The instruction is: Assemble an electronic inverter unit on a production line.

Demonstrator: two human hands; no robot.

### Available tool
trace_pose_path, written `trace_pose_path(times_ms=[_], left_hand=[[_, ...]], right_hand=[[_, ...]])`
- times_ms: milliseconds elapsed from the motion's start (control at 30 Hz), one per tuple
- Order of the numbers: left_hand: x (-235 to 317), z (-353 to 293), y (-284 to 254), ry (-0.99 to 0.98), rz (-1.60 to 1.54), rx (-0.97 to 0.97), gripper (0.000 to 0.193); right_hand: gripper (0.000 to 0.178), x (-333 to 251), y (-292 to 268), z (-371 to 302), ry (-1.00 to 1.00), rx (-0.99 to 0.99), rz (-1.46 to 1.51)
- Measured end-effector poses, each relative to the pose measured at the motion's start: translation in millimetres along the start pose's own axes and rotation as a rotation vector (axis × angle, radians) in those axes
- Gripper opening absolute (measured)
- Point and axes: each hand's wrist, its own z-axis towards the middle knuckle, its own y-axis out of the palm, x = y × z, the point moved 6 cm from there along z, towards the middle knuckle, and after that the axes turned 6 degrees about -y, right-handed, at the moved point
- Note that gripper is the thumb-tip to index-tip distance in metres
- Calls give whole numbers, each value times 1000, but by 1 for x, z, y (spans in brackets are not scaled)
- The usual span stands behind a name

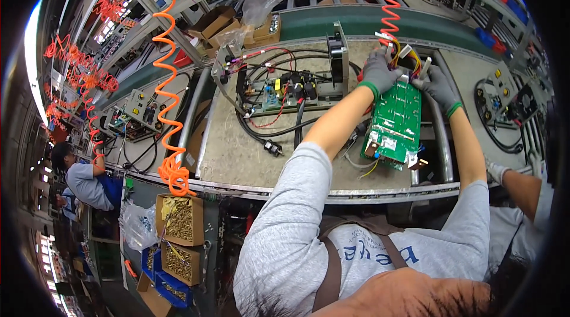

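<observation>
A green circuit board [395, 118] sits tilted in front of me at the right of the bench, its solder side facing up. My left hand [381, 72], in a grey glove with a green cuff, is closed around its far left corner beside a coiled orange hose. My right hand [438, 88], gloved the same way, grips the far right edge. Coloured wires with white connectors [405, 51] rise between the hands; the fingertips are partly hidden behind them. Left of the board lies an opened metal chassis [291, 88] with black cables, a fan [337, 59] and a black plug [272, 148].
Coiled orange hoses [169, 73] hang over the line. Boxes of screws [180, 220] and blue bins [172, 293] stand at lower left. Another chassis [504, 94] lies to the right, near a co-worker's gloved hand [496, 170]. Another person [89, 180] works at far left.
</observation>
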Motion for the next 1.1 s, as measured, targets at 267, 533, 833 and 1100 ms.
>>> trace_pose_path(times_ms=[267, 533, 833, 1100], left_hand=[[-24, -159, -239, 432, -136, 672, 33], [-295, -104, -391, -250, -451, 1141, 34], [-391, -12, -342, -428, -982, 499, 47], [-420, -36, -310, -490, -739, 587, 47]], right_hand=[[66, 5, 76, -123, 388, 240, 925], [62, -68, 118, -110, 463, 175, 1291], [64, -94, 123, -98, 512, 178, 1199], [58, -58, 120, -100, 522, 314, 1150]])
